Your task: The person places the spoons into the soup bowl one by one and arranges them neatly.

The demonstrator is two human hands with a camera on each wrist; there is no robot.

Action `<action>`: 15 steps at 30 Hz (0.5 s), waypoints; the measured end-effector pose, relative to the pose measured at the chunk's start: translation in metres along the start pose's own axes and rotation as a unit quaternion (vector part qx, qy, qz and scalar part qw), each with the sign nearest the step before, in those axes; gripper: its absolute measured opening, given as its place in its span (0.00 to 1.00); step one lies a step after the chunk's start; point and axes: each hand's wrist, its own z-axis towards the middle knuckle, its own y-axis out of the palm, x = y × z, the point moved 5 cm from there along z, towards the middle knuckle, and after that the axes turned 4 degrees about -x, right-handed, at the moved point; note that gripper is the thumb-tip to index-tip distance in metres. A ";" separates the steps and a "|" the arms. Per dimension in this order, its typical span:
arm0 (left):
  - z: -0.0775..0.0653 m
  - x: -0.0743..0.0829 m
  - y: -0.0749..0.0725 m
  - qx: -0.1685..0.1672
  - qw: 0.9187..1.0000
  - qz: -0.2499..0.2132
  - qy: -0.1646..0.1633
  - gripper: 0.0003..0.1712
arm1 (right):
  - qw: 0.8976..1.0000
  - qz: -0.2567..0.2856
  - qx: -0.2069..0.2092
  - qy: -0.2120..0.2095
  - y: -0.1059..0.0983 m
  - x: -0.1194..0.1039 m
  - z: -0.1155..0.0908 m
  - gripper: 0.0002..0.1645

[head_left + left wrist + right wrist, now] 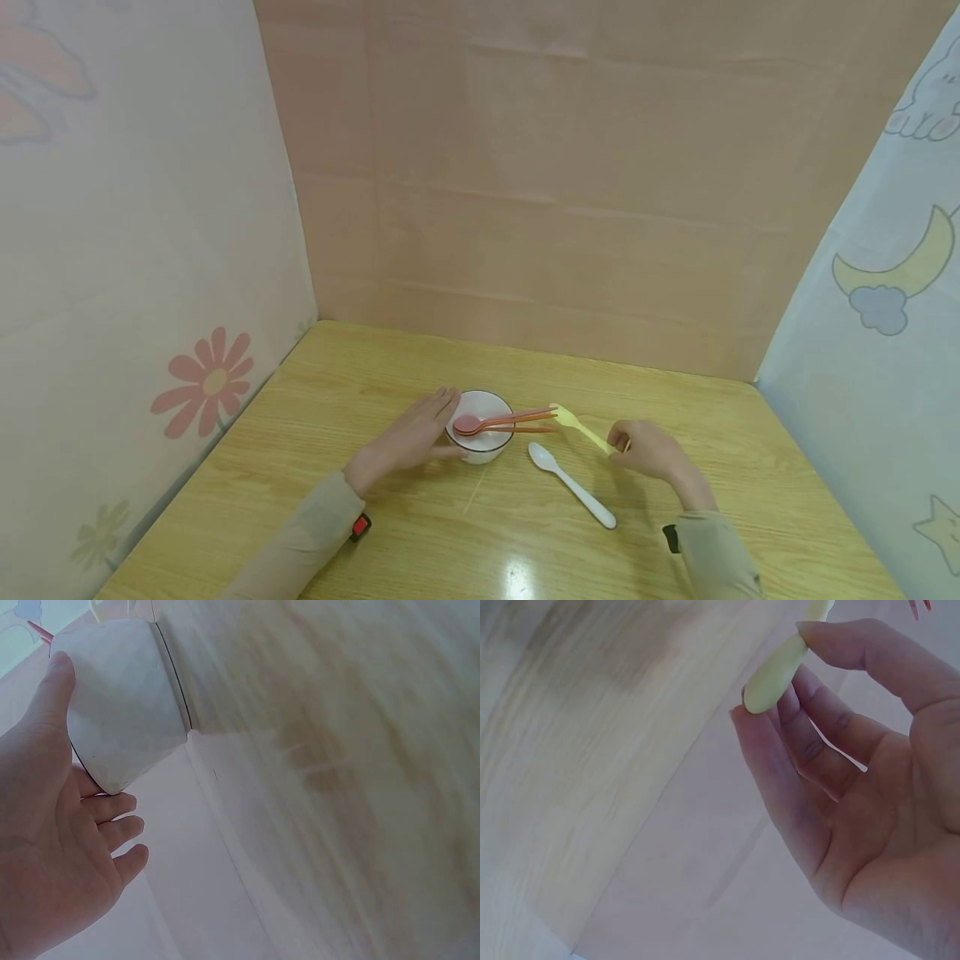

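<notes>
My left hand (412,437) grips a white bowl (480,457) with a dark rim, thumb on the near side and fingers at the far side. In the left wrist view the thumb lies along the wall of the bowl (124,697). A pink spoon (467,424) and several orange-red utensils lean in it, handles sticking out to the right. My right hand (651,450) pinches a yellow fork (588,433) by its handle, the tines pointing left and close to those handle ends. In the right wrist view thumb and fingers hold the fork's rounded handle end (772,679).
A white spoon (573,487) lies on the wooden table (420,550) between the two hands, its bowl toward the white bowl. Behind the table stands a plain tan backdrop (525,208). Patterned cloth walls (150,250) border the left and right sides.
</notes>
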 end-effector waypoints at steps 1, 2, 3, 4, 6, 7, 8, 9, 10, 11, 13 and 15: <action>0.000 0.000 0.000 -0.001 1.000 0.000 -0.001 0.51 | 1.000 0.000 0.000 -0.001 -0.002 0.000 0.000 0.09; 0.000 0.000 0.000 -0.002 1.000 0.001 -0.001 0.52 | 1.000 -0.002 0.000 -0.003 -0.004 0.001 0.001 0.09; 0.000 0.000 0.001 -0.002 1.000 0.001 -0.001 0.51 | 1.000 -0.003 0.001 -0.002 -0.006 0.001 0.001 0.09; 0.000 0.000 0.001 -0.002 1.000 0.001 -0.001 0.52 | 1.000 -0.004 0.002 0.000 -0.007 0.001 0.002 0.09; 0.000 0.000 0.001 -0.003 1.000 0.003 -0.002 0.52 | 1.000 -0.009 0.003 0.000 -0.011 0.001 0.003 0.09; 0.000 0.000 0.001 -0.004 1.000 0.004 -0.003 0.52 | 1.000 -0.010 0.003 0.001 -0.012 0.001 0.003 0.09; 0.000 0.000 0.001 -0.003 1.000 0.006 -0.002 0.52 | 1.000 -0.012 0.004 0.001 -0.014 0.001 0.004 0.09; 0.000 0.000 0.001 -0.003 1.000 0.006 -0.002 0.52 | 1.000 -0.012 0.005 0.003 -0.015 0.001 0.004 0.09; 0.000 0.000 0.000 -0.002 1.000 0.004 -0.001 0.52 | 1.000 -0.013 0.006 -0.002 -0.017 0.001 0.004 0.09; 0.000 0.000 0.000 -0.001 1.000 0.003 0.000 0.52 | 1.000 -0.012 0.007 -0.004 -0.018 0.001 0.005 0.09; 0.000 0.000 -0.001 0.000 1.000 0.000 0.001 0.52 | 1.000 -0.013 0.011 -0.005 -0.022 0.000 0.005 0.09; 0.000 0.000 -0.001 0.002 1.000 -0.004 0.004 0.51 | 1.000 -0.013 0.013 -0.007 -0.026 -0.001 0.005 0.09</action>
